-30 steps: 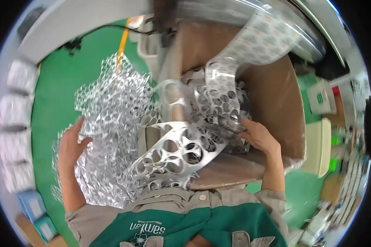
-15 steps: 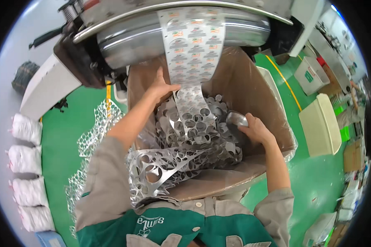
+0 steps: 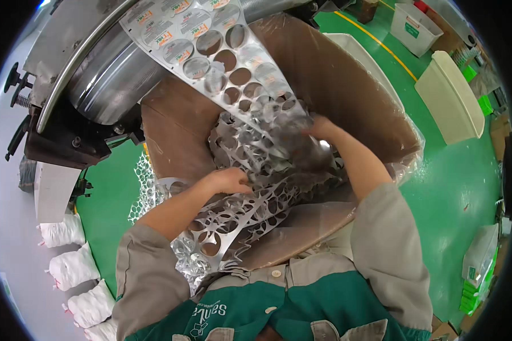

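Observation:
A long silver foil strip punched full of round holes runs down from a big metal machine roller into a large cardboard box lined with clear plastic. Crumpled punched foil fills the box. My left hand presses down on the foil near the box's front left, fingers bent into it. My right hand reaches deeper in and grips the foil where the strip meets the heap.
More punched foil spills over the box's left side onto the green floor. Several white filled sacks line the left. A cream bin and a white crate stand at the right, past a yellow floor line.
My left hand has pulled back from the far box wall to the near heap. My right hand has reached further in and up. The view has tilted toward the machine.

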`<state>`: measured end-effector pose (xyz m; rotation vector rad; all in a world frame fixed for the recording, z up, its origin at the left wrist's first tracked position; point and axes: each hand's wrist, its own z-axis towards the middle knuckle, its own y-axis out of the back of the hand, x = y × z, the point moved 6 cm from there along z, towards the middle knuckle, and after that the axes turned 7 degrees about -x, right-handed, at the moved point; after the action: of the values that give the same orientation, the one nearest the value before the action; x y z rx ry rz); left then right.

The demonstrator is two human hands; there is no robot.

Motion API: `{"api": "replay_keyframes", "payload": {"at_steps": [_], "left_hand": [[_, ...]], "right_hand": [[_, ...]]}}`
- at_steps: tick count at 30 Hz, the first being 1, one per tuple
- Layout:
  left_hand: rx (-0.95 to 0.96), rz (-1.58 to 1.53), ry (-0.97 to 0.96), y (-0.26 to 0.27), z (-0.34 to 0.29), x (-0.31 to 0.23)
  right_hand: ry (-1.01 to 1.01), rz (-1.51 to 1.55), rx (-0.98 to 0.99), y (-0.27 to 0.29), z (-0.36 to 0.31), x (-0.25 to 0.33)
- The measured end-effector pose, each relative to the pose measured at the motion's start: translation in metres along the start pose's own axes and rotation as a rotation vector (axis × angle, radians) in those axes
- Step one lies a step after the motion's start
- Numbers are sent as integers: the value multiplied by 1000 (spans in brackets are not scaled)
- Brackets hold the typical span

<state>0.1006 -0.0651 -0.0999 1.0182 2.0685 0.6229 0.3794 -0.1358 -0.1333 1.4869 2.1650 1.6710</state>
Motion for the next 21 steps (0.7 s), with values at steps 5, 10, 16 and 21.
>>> {"api": "replay_keyframes", "payload": {"at_steps": [5,10,16,21], "left_hand": [[-116,-38,-67,13,18,-4],[173,253,180,-2,71,38],[-684,-934,457,18,74,59],[-677,-1317,391,-19,100,97]], "right_hand": [[269,-571,366,-26,-22,-2],[494,-471,48,17,-16,42],[370,-328,-52,53,-28,36],[459,-270,-62,96,-41,61]]}}
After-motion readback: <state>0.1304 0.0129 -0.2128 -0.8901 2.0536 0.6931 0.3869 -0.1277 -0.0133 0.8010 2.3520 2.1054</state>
